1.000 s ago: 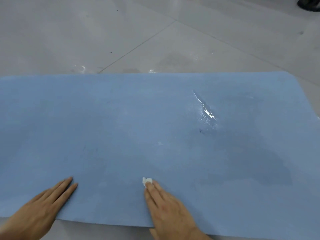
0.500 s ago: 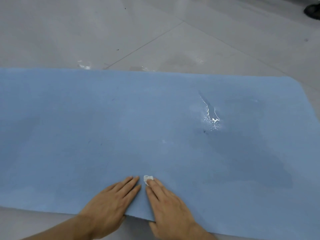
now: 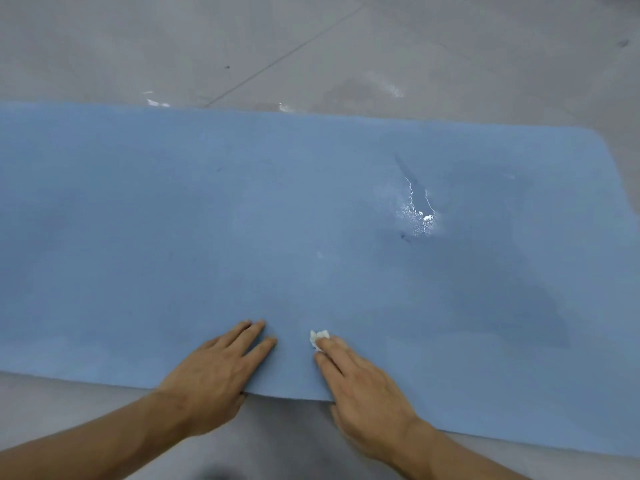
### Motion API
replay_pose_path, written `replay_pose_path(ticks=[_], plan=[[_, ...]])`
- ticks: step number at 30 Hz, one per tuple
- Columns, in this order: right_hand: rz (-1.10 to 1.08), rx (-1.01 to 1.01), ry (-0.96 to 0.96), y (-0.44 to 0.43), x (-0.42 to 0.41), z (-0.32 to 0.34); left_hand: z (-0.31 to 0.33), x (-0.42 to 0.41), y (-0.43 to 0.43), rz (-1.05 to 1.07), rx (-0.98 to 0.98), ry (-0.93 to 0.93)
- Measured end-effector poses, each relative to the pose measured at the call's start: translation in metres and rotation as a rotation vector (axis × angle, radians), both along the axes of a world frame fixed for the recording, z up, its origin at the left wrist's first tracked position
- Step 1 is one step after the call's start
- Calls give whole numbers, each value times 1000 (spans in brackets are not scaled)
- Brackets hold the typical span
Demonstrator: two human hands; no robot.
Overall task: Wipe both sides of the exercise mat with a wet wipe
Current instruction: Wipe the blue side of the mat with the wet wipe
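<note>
A blue exercise mat (image 3: 173, 220) lay flat on a grey tiled floor (image 3: 138, 46), running across the whole view. Its left end was cut off by the frame and the rounded far corner of its right end was in sight. Both of the person's hands rested on the mat's near edge, close together but apart. The left hand (image 3: 214, 372) lay palm down with its fingers straight and together, pointing toward the mat's far edge. Its thumb was hidden at the mat's edge, so I could not tell whether it was tucked under. The right hand (image 3: 363, 386) lay just to the right of it, also flat with the fingers stretched out, and its fingertips pressed a small crumpled white wet wipe (image 3: 319, 337) against the mat's surface. Only a corner of the wipe stuck out past the fingers. That hand's thumb sat at the mat's near edge too, and whether it pinched the mat could not be told. Toward the mat's right end, past the middle of its width, a wet patch (image 3: 420, 218) glistened white. Around and nearer than this, a broad darker damp area (image 3: 519, 289) spread over the mat's right part. Beyond the mat's far edge a few shiny wet marks (image 3: 156, 102) showed on the floor, along with a tile joint (image 3: 277, 60) running at a slant away from the mat.
</note>
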State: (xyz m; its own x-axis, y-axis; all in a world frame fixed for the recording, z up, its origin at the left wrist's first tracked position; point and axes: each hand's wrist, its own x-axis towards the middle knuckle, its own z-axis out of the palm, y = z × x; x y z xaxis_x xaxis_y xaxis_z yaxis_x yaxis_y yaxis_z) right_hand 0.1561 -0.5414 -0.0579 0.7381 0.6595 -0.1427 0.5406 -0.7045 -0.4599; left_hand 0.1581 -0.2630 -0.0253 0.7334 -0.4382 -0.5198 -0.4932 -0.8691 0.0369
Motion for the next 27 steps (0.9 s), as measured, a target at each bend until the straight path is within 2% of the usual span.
replay_pose_path(ticks=[8,16,21,27], plan=[[22,48,-91,10,-8,0,-2,-13,-4,-59,-99,-118],[80,78,-234,59,-13,-8,0,-20,41,-43,-15,-161],[121,61,-329,47,-10,-13,-4,-23,43,-23,49,-131],[70,-78,-178,4,-15,-15,-4,-9,24,-60,71,-45]])
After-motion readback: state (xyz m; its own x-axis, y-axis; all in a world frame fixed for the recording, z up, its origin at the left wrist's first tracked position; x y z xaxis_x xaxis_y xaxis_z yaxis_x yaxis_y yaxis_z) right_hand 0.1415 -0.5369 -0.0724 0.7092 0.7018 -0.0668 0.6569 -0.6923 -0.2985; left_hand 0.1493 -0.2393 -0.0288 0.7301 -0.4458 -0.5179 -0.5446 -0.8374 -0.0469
